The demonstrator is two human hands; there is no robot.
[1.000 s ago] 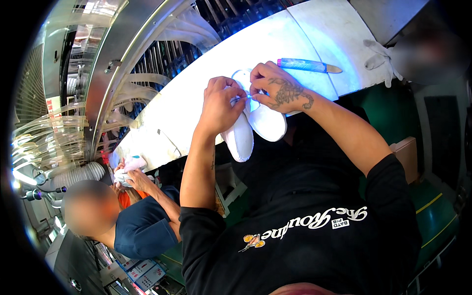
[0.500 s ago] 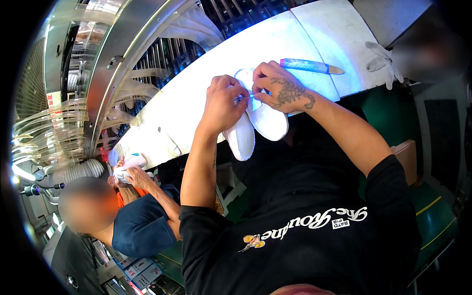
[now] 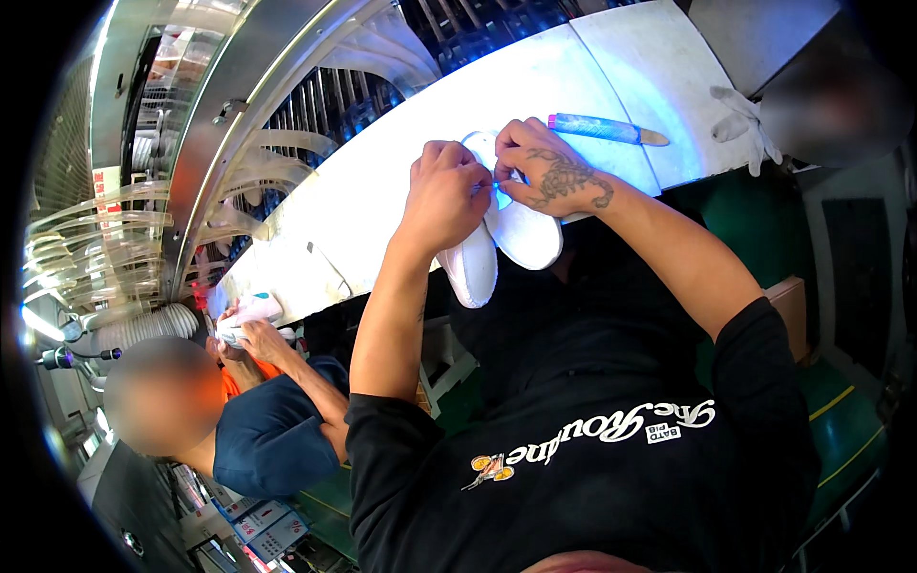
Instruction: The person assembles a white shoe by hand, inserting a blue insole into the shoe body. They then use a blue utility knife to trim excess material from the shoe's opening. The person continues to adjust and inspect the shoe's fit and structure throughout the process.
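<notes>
A pair of white shoes lies side by side at the table's near edge, the left shoe (image 3: 470, 272) and the right shoe (image 3: 527, 237) with their rounded ends jutting over it. My left hand (image 3: 447, 194) is above the left shoe, its fingers closed in a pinch. Close to it, the closed fingers of my right hand (image 3: 546, 172) bend over the right shoe. The fingertips of both hands meet between the shoes in bluish light. Whatever they pinch there is too small and too covered to make out.
On the white table (image 3: 382, 181), a blue-wrapped tool (image 3: 602, 128) with a pink end and tan tip lies beyond my right hand. A white glove (image 3: 735, 119) hangs at the right edge. At left, a co-worker (image 3: 277, 425) handles a white shoe (image 3: 250, 315). Clear tubing (image 3: 115, 229) runs behind.
My left hand has shifted slightly right and its fingers have drawn in toward my right hand. The right hand has hardly moved. Both shoes stay at the table's edge.
</notes>
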